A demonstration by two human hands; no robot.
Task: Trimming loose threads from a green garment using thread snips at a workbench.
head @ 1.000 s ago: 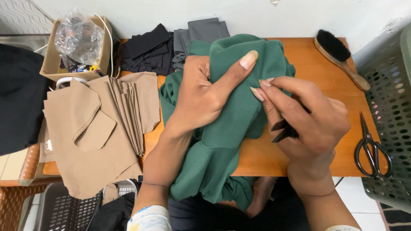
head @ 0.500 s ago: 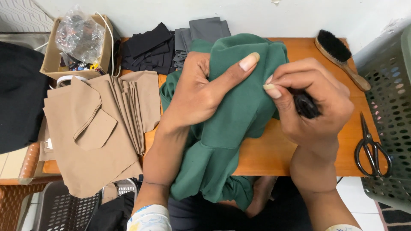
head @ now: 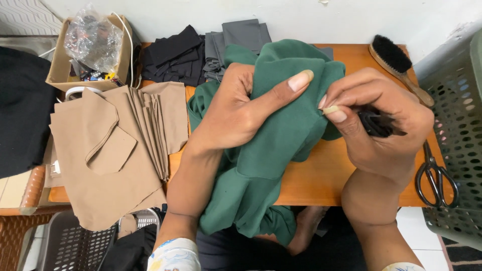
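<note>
My left hand [head: 236, 113] grips a bunched dark green fabric [head: 281, 145] over the middle of the orange wooden table [head: 326, 180], with the thumb stretched across the cloth's top. My right hand [head: 381, 128] is closed around a small black tool [head: 376, 123], and its fingertips pinch at the right edge of the green fabric. The cloth hangs down past the table's front edge toward my lap.
A stack of tan fabric pieces [head: 110, 150] lies at left. Black cloth [head: 173, 55] and grey cloth [head: 241, 35] sit at the back beside a cardboard box [head: 63, 60] with a plastic bag. A brush [head: 396, 62] and scissors [head: 434, 175] lie at right, next to a green basket [head: 459, 130].
My right hand has risen and moved closer to the fabric's upper right edge, turning so the black tool points right. The left hand keeps its grip.
</note>
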